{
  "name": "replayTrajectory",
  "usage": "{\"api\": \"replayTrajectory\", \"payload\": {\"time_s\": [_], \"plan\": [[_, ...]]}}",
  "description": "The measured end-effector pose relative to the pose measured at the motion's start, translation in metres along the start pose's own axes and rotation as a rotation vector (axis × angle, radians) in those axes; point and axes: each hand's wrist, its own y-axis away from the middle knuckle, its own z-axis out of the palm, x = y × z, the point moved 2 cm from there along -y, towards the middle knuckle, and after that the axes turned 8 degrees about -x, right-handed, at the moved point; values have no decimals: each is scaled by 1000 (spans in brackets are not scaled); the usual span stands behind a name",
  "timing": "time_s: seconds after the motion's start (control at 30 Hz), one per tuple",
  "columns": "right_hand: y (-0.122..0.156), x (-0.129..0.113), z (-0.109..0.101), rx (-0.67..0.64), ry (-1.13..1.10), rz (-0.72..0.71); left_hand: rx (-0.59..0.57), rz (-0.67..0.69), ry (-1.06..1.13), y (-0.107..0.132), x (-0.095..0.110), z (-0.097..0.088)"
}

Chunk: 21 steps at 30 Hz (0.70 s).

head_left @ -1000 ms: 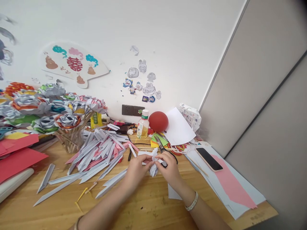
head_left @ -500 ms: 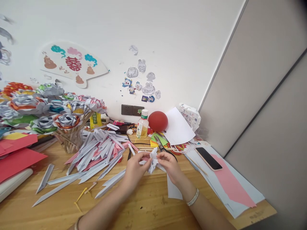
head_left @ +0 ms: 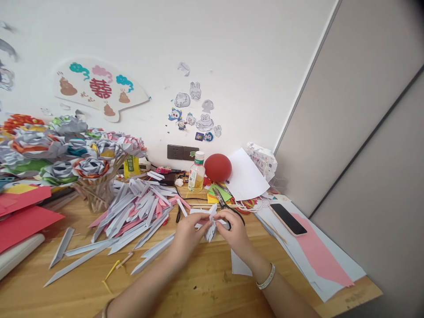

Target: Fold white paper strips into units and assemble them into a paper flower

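Between my two hands, just above the table, is a small folded white paper piece with several pointed petals. My left hand pinches it from the left, thumb and fingers closed. On the other side my right hand pinches its upper right part near the centre. Black-handled scissors lie right behind my right hand, partly covered by it. A white paper strip lies under my right wrist. To the left spreads a heap of folded white and pink paper strips.
Paper flowers on sticks stand in a clear holder at the left, near red paper sheets. A bottle of yellowish liquid and a red balloon are by the wall. A phone lies on paper sheets at the right.
My right hand's fingers have shifted slightly left and up, toward the centre of the paper piece. My left hand has barely moved and keeps its pinch.
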Motion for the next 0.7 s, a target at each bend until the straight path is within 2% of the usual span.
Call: {"api": "replayTrajectory", "payload": {"time_s": [0.23,0.47,0.57,0.7], "plan": [[3,1,4,-9,-63,14,57,17,-63,2,-1,-1],[1,3,2,-45,-142,61,1,79,-110,1,2,-2],[0,0,-3,-101,-236,116,-64,63,-62,-2,5,-4],[1,-2,-6,-281,-439,261,-240,-39,127,-7,-2,0]]}}
